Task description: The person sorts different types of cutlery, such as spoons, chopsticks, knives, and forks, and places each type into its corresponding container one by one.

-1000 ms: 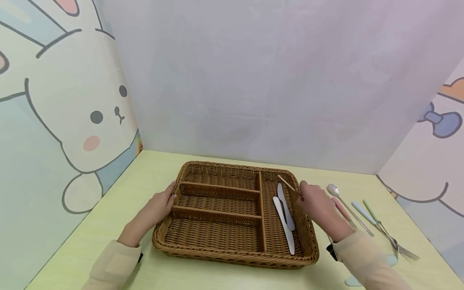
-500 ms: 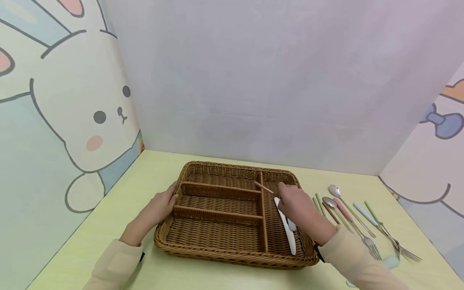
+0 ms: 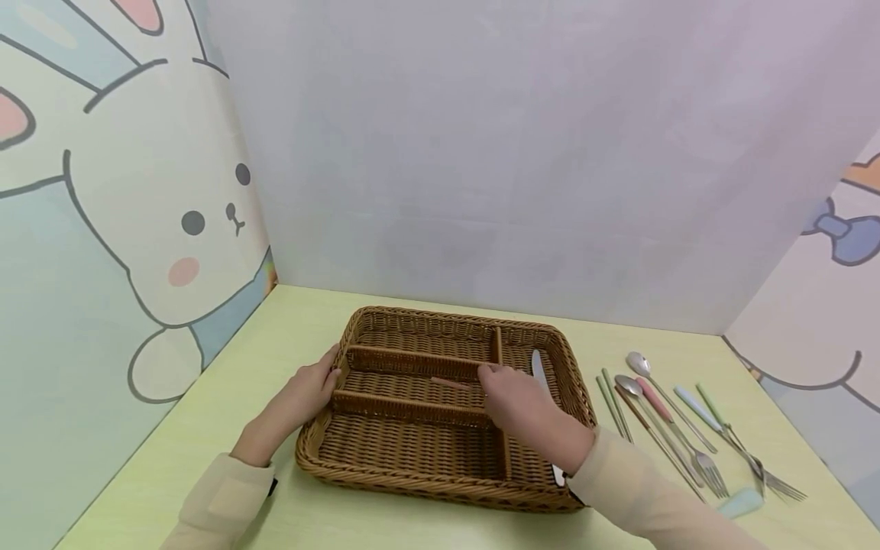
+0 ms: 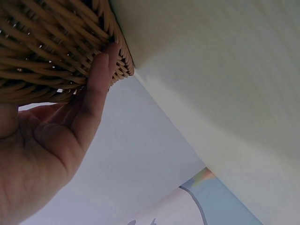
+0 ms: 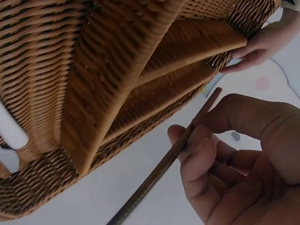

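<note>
A brown wicker basket [image 3: 426,489] with several compartments sits mid-table in the head view. My left hand [image 3: 305,393] grips its left rim, the fingers [image 4: 96,86] against the outer wall and the thumb over the edge. Over the dividers on the right side is my right hand [image 3: 525,409]. Between thumb and fingers it pinches a thin coppery-brown chopstick [image 5: 159,173], whose end [image 3: 450,383] points left above the middle compartment. Whether a second stick lies behind it I cannot tell. Table knives [image 5: 11,133] lie in the right compartment, partly hidden by my right hand in the head view.
Right of the basket lie green chopsticks [image 3: 614,405], a brown-ended chopstick [image 3: 646,428], spoons [image 3: 639,363], a pink-handled fork [image 3: 653,397], and a blue-handled [image 3: 697,409] and a green-handled piece [image 3: 710,402]. A pale green handle [image 3: 742,503] is near the front. Walls stand at the back and sides.
My right hand has moved left with the chopstick, from the basket's right rim across the knife compartment to the dividers. The left hand stays on the rim.
</note>
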The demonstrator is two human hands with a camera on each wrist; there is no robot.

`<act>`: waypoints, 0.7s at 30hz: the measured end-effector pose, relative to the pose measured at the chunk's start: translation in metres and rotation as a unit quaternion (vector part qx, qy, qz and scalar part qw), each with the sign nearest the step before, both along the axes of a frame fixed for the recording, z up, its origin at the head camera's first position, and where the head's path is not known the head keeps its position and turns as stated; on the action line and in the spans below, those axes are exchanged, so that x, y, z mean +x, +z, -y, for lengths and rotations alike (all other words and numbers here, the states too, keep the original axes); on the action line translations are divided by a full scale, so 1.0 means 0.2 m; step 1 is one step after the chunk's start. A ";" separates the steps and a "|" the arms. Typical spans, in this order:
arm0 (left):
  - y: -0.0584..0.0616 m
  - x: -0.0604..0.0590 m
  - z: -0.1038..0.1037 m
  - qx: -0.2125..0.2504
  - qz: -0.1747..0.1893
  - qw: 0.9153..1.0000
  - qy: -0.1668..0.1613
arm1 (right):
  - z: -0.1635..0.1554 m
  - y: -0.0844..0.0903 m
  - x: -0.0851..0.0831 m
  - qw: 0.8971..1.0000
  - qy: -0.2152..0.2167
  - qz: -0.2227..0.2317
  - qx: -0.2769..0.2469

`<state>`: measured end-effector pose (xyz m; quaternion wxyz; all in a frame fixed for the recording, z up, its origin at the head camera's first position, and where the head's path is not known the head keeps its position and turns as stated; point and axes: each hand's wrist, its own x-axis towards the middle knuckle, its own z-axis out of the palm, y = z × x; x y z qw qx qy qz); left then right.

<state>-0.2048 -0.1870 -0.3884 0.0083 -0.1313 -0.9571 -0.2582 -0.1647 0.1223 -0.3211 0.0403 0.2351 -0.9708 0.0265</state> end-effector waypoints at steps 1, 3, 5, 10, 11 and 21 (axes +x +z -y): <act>0.00 0.00 0.00 -0.001 0.000 1.000 0.000 | 0.01 -0.01 0.00 1.000 0.007 -0.004 0.006; 0.00 0.00 0.00 -0.001 -0.001 1.000 0.000 | 0.04 -0.02 0.01 0.999 0.023 -0.015 0.021; 0.00 0.00 0.00 -0.002 -0.002 1.000 0.000 | 0.06 -0.03 0.02 0.998 0.046 -0.028 0.033; -0.01 0.00 0.00 -0.001 -0.002 1.000 0.000 | 0.11 -0.06 0.04 0.992 0.098 -0.049 0.063; -0.01 0.00 0.00 -0.001 -0.002 1.000 0.000 | 0.12 -0.06 0.05 0.990 0.108 -0.052 0.070; 0.00 0.00 0.00 0.001 0.000 1.000 0.000 | 0.20 -0.11 0.08 0.980 0.143 -0.029 0.134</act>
